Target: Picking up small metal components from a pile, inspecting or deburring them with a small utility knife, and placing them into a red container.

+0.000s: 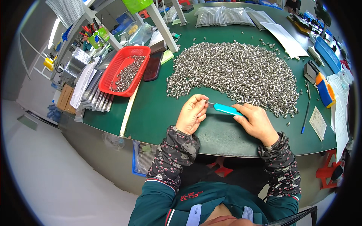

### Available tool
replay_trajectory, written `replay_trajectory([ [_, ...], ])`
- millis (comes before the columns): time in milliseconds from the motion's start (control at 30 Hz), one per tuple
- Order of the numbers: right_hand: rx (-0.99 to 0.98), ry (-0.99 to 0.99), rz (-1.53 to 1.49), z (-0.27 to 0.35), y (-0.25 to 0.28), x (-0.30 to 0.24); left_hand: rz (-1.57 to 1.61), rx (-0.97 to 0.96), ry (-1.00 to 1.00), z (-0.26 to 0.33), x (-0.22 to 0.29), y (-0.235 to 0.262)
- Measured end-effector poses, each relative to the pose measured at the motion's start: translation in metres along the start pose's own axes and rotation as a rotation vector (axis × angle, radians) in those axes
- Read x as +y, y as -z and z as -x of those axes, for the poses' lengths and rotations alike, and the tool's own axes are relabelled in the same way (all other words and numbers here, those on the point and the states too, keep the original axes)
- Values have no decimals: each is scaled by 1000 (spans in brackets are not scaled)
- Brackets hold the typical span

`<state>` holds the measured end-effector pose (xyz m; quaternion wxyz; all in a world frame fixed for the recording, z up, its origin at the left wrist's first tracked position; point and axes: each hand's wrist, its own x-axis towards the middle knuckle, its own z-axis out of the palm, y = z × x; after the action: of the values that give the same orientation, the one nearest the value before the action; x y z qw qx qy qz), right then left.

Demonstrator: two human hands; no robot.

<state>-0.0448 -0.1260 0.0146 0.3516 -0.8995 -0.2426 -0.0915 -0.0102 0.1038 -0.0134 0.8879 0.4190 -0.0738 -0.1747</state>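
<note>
I take this for a factory workshop — on my feed a broad green bench (pixel 226 142) carries a great heap of small metal rings (pixel 233 67), with packed clear bags (pixel 211 18), a parts basket (pixel 117 64), cartons (pixel 65 97) and a stool (pixel 327 173) around — bulk piecework stock, not household clutter.
</note>
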Motion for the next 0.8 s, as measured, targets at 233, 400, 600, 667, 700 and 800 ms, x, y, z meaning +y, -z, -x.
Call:
replay_trajectory([
  [233, 0, -2, 38, 1, -1, -1, -53, 43, -17, 1, -3, 0],
  [400, 45, 15, 118, 1, -5, -4, -91, 67, -30, 2, -4, 3],
  [600, 132, 89, 229, 1, -7, -6, -130, 107, -25, 3, -3, 1],
  [667, 150, 102, 263, 1, -6, -7, -142, 116, -25, 3, -3, 0],
  [700, 149, 103, 262, 1, -7, -7, -152, 116, -26, 3, -3, 0],
  [800, 185, 141, 298, 0, -7, -7, -164, 119, -27, 3, -3, -1],
])
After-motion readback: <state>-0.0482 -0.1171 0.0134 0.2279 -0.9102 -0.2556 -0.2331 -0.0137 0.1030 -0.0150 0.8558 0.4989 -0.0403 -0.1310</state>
